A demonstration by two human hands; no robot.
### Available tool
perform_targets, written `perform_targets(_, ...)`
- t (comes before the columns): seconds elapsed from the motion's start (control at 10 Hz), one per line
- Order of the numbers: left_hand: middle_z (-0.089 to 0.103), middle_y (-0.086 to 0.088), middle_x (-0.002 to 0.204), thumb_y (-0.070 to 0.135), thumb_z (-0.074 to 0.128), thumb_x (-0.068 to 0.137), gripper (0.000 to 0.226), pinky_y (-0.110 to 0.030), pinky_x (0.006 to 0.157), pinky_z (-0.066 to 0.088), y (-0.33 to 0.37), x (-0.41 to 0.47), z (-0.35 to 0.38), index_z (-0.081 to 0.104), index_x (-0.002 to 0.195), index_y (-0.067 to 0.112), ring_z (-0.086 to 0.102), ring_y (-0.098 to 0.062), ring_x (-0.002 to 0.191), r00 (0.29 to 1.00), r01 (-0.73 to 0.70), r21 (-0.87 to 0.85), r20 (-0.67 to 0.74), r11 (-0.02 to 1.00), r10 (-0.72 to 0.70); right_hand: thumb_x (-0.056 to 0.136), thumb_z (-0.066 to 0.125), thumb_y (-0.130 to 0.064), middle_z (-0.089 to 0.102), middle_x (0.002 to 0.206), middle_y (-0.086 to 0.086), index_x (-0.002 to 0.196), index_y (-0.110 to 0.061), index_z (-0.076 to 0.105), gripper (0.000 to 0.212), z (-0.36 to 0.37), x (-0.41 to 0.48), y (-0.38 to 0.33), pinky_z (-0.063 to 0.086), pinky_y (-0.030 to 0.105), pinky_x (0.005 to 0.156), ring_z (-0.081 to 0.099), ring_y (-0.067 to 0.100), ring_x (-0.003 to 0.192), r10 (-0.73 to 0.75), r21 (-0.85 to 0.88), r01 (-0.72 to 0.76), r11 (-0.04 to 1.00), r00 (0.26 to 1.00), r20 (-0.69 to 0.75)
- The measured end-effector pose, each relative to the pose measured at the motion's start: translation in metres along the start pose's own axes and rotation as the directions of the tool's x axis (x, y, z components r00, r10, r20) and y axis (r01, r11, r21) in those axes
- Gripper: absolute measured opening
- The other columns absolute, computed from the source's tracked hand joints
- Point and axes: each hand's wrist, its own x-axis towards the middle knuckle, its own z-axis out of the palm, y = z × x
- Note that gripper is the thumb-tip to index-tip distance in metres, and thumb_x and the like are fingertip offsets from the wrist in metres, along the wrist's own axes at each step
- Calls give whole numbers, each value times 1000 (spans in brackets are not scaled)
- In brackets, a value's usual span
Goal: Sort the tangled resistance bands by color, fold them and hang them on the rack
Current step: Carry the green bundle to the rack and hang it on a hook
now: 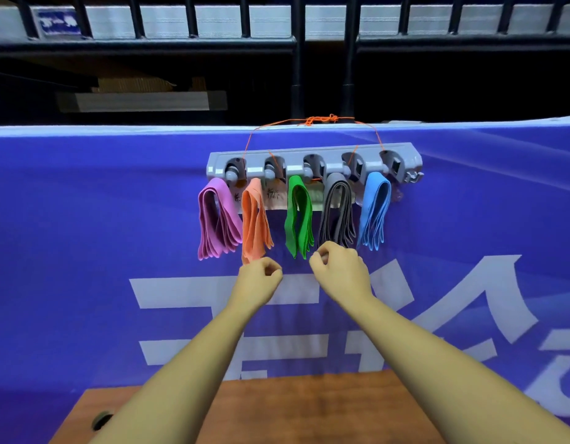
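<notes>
Just under the hanging bands, your left grip point(258, 278) and right grip point(339, 270) are curled up small and hold nothing. The left one is just below the orange band point(254, 225). The right one is just below the gray band point(336, 216). The pink band point(218, 219), green band point(298, 216) and blue band point(375, 213) hang folded on the same rack point(312, 155). The desk point(309, 411) is under your arms.

rack point(286, 161) hanging mid-frame on blue banner point(85, 219) by orange string point(320, 119) | pink bands point(218, 219), orange bands point(253, 219), green bands point(298, 216), grey bands point(336, 213), blue bands point(375, 209) draping folded from its hooks, left to right | left hand point(259, 277) curling its fingers just below orange bands, holding nothing visible | right hand point(339, 267) curling likewise below grey bands | wooden table point(309, 408) lying along bottom edge
</notes>
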Motion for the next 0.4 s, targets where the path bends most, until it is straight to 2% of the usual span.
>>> perform_targets(0.1, 71, 8, 86, 22, 58, 86, 13, -22, 68, 50, -9, -12, -21, 71, 82, 25, 64, -11, 83, 998, 17, 26, 68, 1000, -18, 87, 43, -45, 68, 85, -3, 87, -26, 61, 25, -12, -14, 4, 53, 40, 77, 60, 29, 86, 52, 26, -51, 998, 998, -30)
perform_targets(0.2, 72, 6, 78, 22, 60, 84, 13, -40, 79, 59, -6, -22, -53, 71, 77, 24, 69, -13, 82, 996, -8, -23, 85, 1000, 10, 89, 45, -49, 68, 87, -5, 88, -26, 63, 29, -33, -26, -2, 53, 40, 81, 60, 28, 89, 83, 86, -77, 993, 994, -68)
perform_targets(0.3, 73, 6, 79, 24, 60, 86, 11, -42, 82, 58, 4, -29, -87, 70, 80, 25, 70, -12, 82, 995, -61, -52, 77, 997, 65, 87, 44, -54, 70, 95, -4, 96, -25, 66, 37, -52, -34, -15, 50, 41, 87, 60, 26, 97, 82, 177, -65, 982, 992, -91)
perform_targets(0.4, 74, 7, 83, 27, 61, 86, 6, -40, 81, 57, 27, -36, -126, 67, 88, 25, 70, -12, 85, 990, -143, -104, -10, 984, 143, 89, 48, -50, 70, 97, -6, 99, -24, 68, 35, -85, -38, -41, 49, 37, 87, 61, 21, 99, 73, 268, -34, 963, 988, -137)
